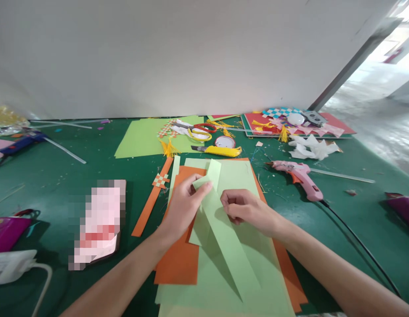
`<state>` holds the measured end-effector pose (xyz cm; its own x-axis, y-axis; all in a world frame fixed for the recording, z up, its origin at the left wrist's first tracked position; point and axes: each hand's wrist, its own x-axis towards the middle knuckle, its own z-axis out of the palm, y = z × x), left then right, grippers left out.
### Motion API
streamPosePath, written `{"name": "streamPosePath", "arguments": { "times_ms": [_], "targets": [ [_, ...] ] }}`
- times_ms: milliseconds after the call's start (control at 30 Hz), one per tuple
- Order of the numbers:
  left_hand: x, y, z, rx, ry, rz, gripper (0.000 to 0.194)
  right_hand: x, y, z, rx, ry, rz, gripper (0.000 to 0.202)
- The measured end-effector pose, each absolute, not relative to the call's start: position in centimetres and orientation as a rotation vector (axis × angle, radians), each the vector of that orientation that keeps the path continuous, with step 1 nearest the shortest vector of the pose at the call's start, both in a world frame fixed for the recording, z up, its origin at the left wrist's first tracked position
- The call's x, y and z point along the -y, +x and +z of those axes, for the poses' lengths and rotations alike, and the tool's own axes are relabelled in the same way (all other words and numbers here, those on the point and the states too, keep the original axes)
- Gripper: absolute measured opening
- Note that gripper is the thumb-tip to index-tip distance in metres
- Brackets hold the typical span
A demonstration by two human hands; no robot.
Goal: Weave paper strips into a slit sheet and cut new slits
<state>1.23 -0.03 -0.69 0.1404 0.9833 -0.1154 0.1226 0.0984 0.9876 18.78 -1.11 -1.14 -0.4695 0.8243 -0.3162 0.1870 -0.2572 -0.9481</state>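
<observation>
My left hand (187,202) pinches the upper end of a long pale green paper strip (224,237) between thumb and fingers. The strip slants down to the right over a pale green sheet (264,273). Another short pale green piece (215,169) sticks up behind the held end. Beside the strip, on its right, my right hand (240,206) has its fingers curled in; whether anything is between them is hidden. Orange paper (178,264) lies partly under the green pieces. An orange strip with a woven checkered patch (148,207) rests left of my hands.
Behind the sheets lie a yellow cutter (222,151), scissors (201,132) and a round lid (224,141). A pink glue gun (300,176) with a black cord is at the right. A pixelated pink phone-like object (100,224) and a white charger (13,266) are at the left.
</observation>
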Motion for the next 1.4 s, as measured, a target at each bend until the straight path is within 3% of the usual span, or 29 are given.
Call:
{"name": "streamPosePath", "arguments": {
  "times_ms": [200, 433, 633, 867, 1100, 1400],
  "targets": [
    [0.2, 1.5, -0.6, -1.048, 1.103, 0.853, 0.017, 1.0, 18.6, -0.9, 1.383, -1.251, 1.74, 0.007],
    [0.2, 1.8, -0.6, -0.921, 0.99, 0.897, 0.038, 0.9, 18.5, -0.9, 1.226, -1.247, 1.722, 0.008],
    [0.4, 1.6, -1.1, -1.145, 1.117, 0.878, 0.024, 1.0, 18.4, -1.3, 1.26, -1.232, 1.759, 0.006],
    [-0.2, 1.4, -0.7, -1.17, 1.125, 1.103, 0.02, 1.2, 18.5, -1.1, 1.445, -1.215, 1.775, 0.007],
    [0.5, 1.8, -0.7, -1.096, 1.219, 0.825, 0.02, 1.0, 18.6, -1.1, 1.257, -1.247, 1.712, 0.007],
    [-0.5, 1.0, -0.5, -1.176, 1.213, 1.06, 0.018, 1.2, 18.7, -1.1, 1.516, -1.215, 1.773, 0.008]
  ]
}}
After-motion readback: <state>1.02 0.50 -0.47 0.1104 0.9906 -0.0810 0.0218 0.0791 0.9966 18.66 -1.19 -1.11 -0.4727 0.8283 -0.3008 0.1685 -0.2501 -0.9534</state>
